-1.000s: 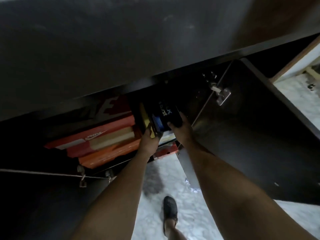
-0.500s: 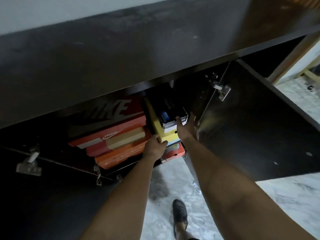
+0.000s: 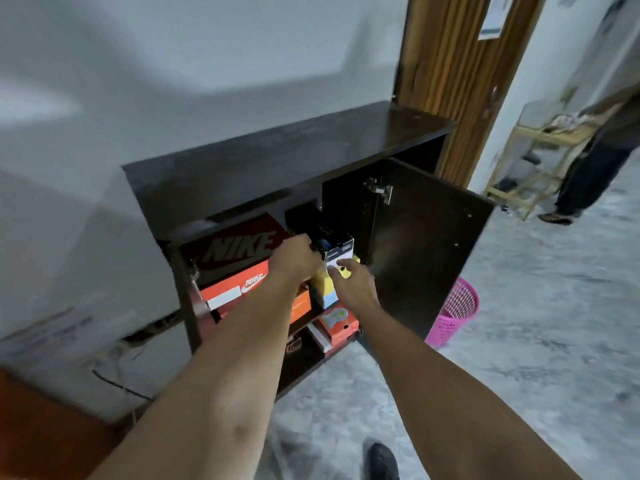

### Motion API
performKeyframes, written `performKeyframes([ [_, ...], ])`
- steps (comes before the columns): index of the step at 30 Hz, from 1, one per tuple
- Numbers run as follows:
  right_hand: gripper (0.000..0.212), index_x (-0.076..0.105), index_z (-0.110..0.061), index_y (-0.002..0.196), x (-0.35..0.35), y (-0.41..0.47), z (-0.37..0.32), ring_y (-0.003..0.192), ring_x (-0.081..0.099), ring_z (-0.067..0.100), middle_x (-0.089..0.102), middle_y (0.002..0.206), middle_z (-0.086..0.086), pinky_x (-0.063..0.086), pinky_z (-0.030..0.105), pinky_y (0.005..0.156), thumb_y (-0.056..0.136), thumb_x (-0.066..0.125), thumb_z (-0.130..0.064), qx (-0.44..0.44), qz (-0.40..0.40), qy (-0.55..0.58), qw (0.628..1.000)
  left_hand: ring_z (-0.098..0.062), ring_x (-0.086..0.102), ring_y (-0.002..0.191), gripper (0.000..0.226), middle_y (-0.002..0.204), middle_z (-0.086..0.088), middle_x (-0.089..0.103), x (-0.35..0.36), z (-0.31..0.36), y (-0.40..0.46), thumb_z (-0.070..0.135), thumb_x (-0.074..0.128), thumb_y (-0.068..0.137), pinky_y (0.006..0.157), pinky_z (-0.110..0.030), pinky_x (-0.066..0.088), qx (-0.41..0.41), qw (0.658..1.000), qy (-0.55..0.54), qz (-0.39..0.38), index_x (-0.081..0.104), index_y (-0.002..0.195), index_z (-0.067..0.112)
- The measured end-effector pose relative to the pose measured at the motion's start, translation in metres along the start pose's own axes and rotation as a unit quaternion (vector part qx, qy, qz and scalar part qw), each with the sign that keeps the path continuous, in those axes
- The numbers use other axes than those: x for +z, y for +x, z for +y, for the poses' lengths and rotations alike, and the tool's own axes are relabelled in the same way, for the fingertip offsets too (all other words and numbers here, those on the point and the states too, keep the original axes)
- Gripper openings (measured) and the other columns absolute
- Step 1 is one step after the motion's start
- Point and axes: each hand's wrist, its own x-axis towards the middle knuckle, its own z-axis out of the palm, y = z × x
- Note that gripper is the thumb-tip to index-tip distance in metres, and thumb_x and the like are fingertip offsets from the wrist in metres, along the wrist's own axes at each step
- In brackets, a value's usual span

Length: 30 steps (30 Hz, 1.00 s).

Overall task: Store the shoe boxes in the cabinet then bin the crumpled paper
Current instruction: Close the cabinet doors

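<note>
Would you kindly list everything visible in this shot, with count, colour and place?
cabinet: one, dark brown, against the wall, right door open
Nike boxes: at least two, red and orange, stacked on the upper shelf, left
black box: one, black with a white end, on top of the yellow box
yellow box: one, yellow and blue, upper shelf
orange box: one, lower shelf
bin: one, pink, on the floor behind the open door
bystander: one, dark clothes, far right
shoe: one, black, bottom edge
left hand: on the black box
right hand: at the yellow box front
</note>
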Motion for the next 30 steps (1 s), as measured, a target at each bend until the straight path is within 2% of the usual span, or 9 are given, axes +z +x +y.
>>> performKeyframes([
  [4,0.042,0.067,-0.016,0.129,0.008,-0.044,-0.058,0.115,0.065,0.023,0.071,0.124,0.004,0.050,0.033,0.092,0.098,0.059,-0.043,-0.081,-0.029,0.002,0.996,-0.036,0.062,0.115,0.036,0.119,-0.010,0.067,-0.063,0.002,-0.005,0.035,0.055,0.087,0.089,-0.045,0.053,0.093,0.991,0.074,0.069,0.065,0.117,0.018],
  [7,0.049,0.069,-0.018,0.128,0.019,-0.068,-0.091,0.108,0.069,0.020,0.072,0.123,0.003,0.056,0.043,0.095,0.095,0.061,-0.053,-0.116,-0.123,-0.011,0.986,-0.038,0.051,0.126,0.040,0.128,-0.013,0.062,-0.097,-0.009,0.003,0.035,0.055,0.091,0.098,-0.051,0.047,0.108,0.979,0.133,0.109,0.063,0.125,0.017],
  [10,0.070,0.056,-0.020,0.144,0.031,-0.100,-0.115,0.108,0.068,0.019,0.064,0.139,0.005,0.055,0.032,0.083,0.089,0.065,-0.063,-0.100,-0.286,-0.061,0.951,-0.039,0.032,0.146,0.048,0.149,-0.014,0.047,-0.116,-0.040,0.015,0.037,0.048,0.097,0.111,-0.057,0.035,0.057,0.978,0.188,0.075,0.053,0.139,0.015],
  [12,0.081,0.047,-0.022,0.151,0.039,-0.120,-0.126,0.106,0.071,0.021,0.059,0.145,0.005,0.061,0.038,0.080,0.086,0.069,-0.063,-0.075,-0.380,-0.114,0.915,-0.041,0.018,0.153,0.060,0.162,-0.015,0.032,-0.124,-0.062,0.025,0.045,0.043,0.099,0.119,-0.063,0.025,0.017,0.979,0.203,0.019,0.041,0.151,0.014],
  [14,0.069,0.050,-0.020,0.148,0.051,-0.148,-0.152,0.107,0.071,0.026,0.059,0.143,0.008,0.062,0.047,0.085,0.091,0.070,-0.054,-0.052,-0.396,-0.135,0.907,-0.042,0.011,0.155,0.072,0.168,-0.014,0.019,-0.147,-0.090,0.032,0.055,0.042,0.100,0.122,-0.065,0.016,-0.001,0.983,0.183,-0.011,0.028,0.158,0.015],
  [17,0.053,0.054,-0.016,0.142,0.035,-0.165,-0.151,0.109,0.071,0.037,0.063,0.134,0.015,0.061,0.057,0.086,0.096,0.070,-0.038,-0.016,-0.432,-0.085,0.898,-0.039,0.010,0.156,0.083,0.170,-0.011,0.010,-0.144,-0.101,0.028,0.064,0.041,0.099,0.124,-0.062,0.012,-0.024,0.983,0.179,-0.041,0.017,0.161,0.015],
  [21,0.052,0.054,-0.014,0.141,0.015,-0.171,-0.147,0.091,0.073,0.032,0.065,0.090,0.001,0.063,0.053,0.082,0.094,0.072,-0.028,-0.039,-0.399,-0.104,0.910,-0.038,0.007,0.157,0.086,0.171,-0.010,0.005,-0.137,-0.099,0.025,0.066,0.037,0.099,0.124,-0.062,0.008,-0.002,0.980,0.194,-0.036,0.012,0.162,0.015],
  [25,0.060,0.052,-0.017,0.144,0.009,-0.159,-0.144,0.087,0.073,0.031,0.066,0.111,0.011,0.066,0.048,0.071,0.090,0.075,-0.028,-0.055,-0.340,-0.176,0.922,-0.036,0.005,0.157,0.084,0.171,-0.009,0.005,-0.140,-0.093,0.026,0.067,0.034,0.099,0.125,-0.060,0.006,-0.014,0.981,0.187,-0.052,0.012,0.163,0.017],
  [30,0.054,0.061,-0.018,0.141,-0.018,-0.120,-0.134,0.071,0.064,0.015,0.069,0.112,-0.001,0.061,0.032,0.064,0.089,0.076,-0.027,-0.069,-0.276,-0.248,0.926,-0.036,0.006,0.157,0.081,0.171,-0.010,0.007,-0.142,-0.095,0.029,0.064,0.035,0.101,0.125,-0.060,0.006,-0.012,0.983,0.177,-0.054,0.014,0.162,0.015],
])
